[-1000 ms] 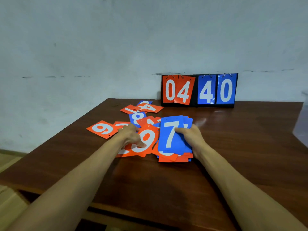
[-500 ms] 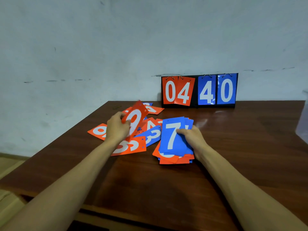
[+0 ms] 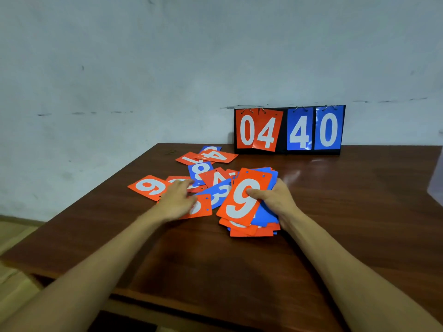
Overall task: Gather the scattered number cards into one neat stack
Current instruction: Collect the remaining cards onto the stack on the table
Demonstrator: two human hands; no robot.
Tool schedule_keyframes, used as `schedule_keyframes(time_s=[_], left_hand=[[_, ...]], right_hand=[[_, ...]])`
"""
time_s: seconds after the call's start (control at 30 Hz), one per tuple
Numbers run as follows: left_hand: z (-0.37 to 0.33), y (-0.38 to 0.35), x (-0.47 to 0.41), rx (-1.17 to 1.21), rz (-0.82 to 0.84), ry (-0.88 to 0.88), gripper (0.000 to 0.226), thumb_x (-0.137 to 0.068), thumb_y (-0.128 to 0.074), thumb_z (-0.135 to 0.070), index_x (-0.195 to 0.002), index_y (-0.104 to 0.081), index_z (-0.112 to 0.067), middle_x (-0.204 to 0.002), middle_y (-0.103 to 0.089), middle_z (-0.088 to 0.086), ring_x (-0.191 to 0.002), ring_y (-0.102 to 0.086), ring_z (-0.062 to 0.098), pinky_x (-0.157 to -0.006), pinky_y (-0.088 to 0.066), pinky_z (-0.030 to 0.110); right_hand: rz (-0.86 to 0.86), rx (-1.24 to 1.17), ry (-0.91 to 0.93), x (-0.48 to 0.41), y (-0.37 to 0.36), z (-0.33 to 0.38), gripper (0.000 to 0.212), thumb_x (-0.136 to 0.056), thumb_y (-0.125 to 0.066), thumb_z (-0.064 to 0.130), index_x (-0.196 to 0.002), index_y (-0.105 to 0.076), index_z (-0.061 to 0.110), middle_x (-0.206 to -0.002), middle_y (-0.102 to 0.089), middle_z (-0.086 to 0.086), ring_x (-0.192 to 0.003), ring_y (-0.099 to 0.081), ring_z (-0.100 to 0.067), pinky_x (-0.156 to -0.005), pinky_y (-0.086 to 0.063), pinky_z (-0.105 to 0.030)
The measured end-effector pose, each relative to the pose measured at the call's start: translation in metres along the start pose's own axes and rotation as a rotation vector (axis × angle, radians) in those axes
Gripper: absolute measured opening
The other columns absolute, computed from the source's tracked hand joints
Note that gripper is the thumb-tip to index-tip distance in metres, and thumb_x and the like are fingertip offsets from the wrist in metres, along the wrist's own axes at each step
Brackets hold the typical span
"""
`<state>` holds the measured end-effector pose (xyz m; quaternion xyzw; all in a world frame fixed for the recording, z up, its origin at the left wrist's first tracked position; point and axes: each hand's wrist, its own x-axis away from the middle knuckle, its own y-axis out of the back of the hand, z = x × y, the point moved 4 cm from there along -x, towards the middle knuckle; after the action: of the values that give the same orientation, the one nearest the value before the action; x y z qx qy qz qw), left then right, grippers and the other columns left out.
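Note:
My right hand [image 3: 275, 200] grips a rough stack of orange and blue number cards [image 3: 249, 226], with an orange 9 card [image 3: 242, 197] on top under my thumb. My left hand [image 3: 177, 200] lies flat, fingers spread, on an orange card [image 3: 203, 207] to the left of the stack. Loose cards are spread beyond it: a blue 3 [image 3: 220, 192], an orange 9 [image 3: 148, 186] at the far left, a blue 8 [image 3: 200, 171], an orange 4 [image 3: 217, 179] and, farther back, orange 4 and 7 cards [image 3: 215, 156].
All of this rests on a brown wooden table [image 3: 335, 224] against a pale wall. A flip scoreboard [image 3: 288, 130] reading 04 and 40 stands at the table's back edge. The table's left edge falls off close to the far-left orange 9.
My left hand lifted the orange 9 card from the left pile and laid it on the stack over the blue 7. That hand has gone back to the loose cards. The right hand kept hold.

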<state>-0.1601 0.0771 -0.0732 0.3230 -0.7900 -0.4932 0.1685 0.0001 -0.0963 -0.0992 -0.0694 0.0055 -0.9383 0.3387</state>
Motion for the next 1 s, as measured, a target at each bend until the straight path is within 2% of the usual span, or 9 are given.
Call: schedule_keyframes(time_s=[0.13,0.27,0.4,0.5,0.63,0.73,0.83,0.9,1.0], left_hand=[[0.033,0.010,0.001,-0.203,0.268,0.115,0.066,-0.094,-0.056,-0.026,-0.148,-0.020,-0.017,-0.153,-0.030,0.009,-0.135,-0.038,0.025,-0.108,-0.038,0.042],[0.025,0.008,-0.001,-0.385,0.151,0.041,0.057,-0.091,-0.060,-0.029,-0.141,-0.034,-0.019,-0.144,-0.043,0.006,-0.131,-0.041,0.025,-0.111,-0.028,0.053],[0.023,0.007,-0.004,-0.458,0.206,0.030,0.050,-0.091,-0.058,-0.030,-0.138,-0.041,-0.021,-0.142,-0.038,0.009,-0.132,-0.036,0.027,-0.110,-0.031,0.051],[0.025,0.012,-0.011,-0.428,0.287,0.028,0.049,-0.089,-0.062,-0.030,-0.133,-0.042,-0.023,-0.141,-0.034,0.008,-0.130,-0.036,0.026,-0.108,-0.037,0.044],[0.016,0.019,-0.018,-0.378,0.412,0.061,0.051,-0.085,-0.068,-0.022,-0.129,-0.042,-0.021,-0.135,-0.040,0.007,-0.122,-0.043,0.023,-0.102,-0.042,0.036],[0.008,0.021,-0.019,-0.291,0.462,0.090,0.060,-0.082,-0.072,-0.017,-0.131,-0.038,-0.017,-0.137,-0.045,0.006,-0.122,-0.048,0.024,-0.101,-0.046,0.037],[0.010,0.028,-0.020,-0.090,0.405,0.092,0.054,-0.084,-0.070,-0.016,-0.127,-0.039,-0.019,-0.127,-0.051,0.004,-0.109,-0.057,0.020,-0.084,-0.055,0.032],[0.010,0.035,-0.020,0.330,0.301,0.098,0.037,-0.087,-0.065,-0.006,-0.117,-0.047,-0.017,-0.108,-0.061,0.000,-0.089,-0.064,0.016,-0.065,-0.055,0.026],[-0.001,0.036,-0.018,0.948,0.125,0.125,0.027,-0.084,-0.054,0.010,-0.100,-0.063,-0.011,-0.101,-0.070,0.012,-0.082,-0.068,0.024,-0.072,-0.056,0.035]], right_hand=[[-0.007,-0.006,-0.034,-0.001,0.000,0.000,0.055,-0.077,-0.077,0.013,-0.125,-0.050,0.012,-0.109,-0.069,-0.012,-0.083,-0.071,-0.024,-0.063,-0.059,-0.037],[-0.005,-0.004,-0.024,0.003,0.001,0.003,0.048,-0.079,-0.075,0.012,-0.122,-0.053,0.012,-0.105,-0.069,-0.010,-0.079,-0.069,-0.021,-0.059,-0.057,-0.033],[0.002,-0.015,-0.011,0.007,0.002,0.006,0.033,-0.081,-0.073,0.011,-0.110,-0.059,0.015,-0.099,-0.069,-0.008,-0.080,-0.069,-0.021,-0.066,-0.057,-0.036],[0.016,-0.012,-0.006,0.008,0.002,0.008,0.019,-0.083,-0.071,0.010,-0.093,-0.059,0.021,-0.092,-0.069,-0.005,-0.078,-0.068,-0.020,-0.066,-0.057,-0.036],[0.018,-0.009,-0.012,0.009,0.002,0.009,0.018,-0.084,-0.070,0.011,-0.095,-0.059,0.020,-0.089,-0.069,-0.004,-0.078,-0.069,-0.020,-0.065,-0.057,-0.035],[0.028,-0.025,-0.015,0.011,0.004,0.009,0.018,-0.083,-0.071,0.011,-0.094,-0.060,0.020,-0.089,-0.071,-0.005,-0.079,-0.070,-0.022,-0.066,-0.058,-0.036],[0.032,-0.039,-0.004,0.011,0.005,0.010,0.022,-0.084,-0.068,0.010,-0.104,-0.060,0.017,-0.095,-0.071,-0.008,-0.083,-0.070,-0.024,-0.067,-0.057,-0.037],[0.033,-0.044,-0.001,0.012,0.006,0.011,0.021,-0.086,-0.064,0.008,-0.105,-0.060,0.015,-0.096,-0.071,-0.010,-0.084,-0.070,-0.026,-0.066,-0.057,-0.036],[0.001,-0.052,0.014,0.013,0.009,0.014,0.014,-0.086,-0.057,0.003,-0.094,-0.062,0.014,-0.086,-0.071,-0.010,-0.075,-0.070,-0.026,-0.061,-0.057,-0.033]])
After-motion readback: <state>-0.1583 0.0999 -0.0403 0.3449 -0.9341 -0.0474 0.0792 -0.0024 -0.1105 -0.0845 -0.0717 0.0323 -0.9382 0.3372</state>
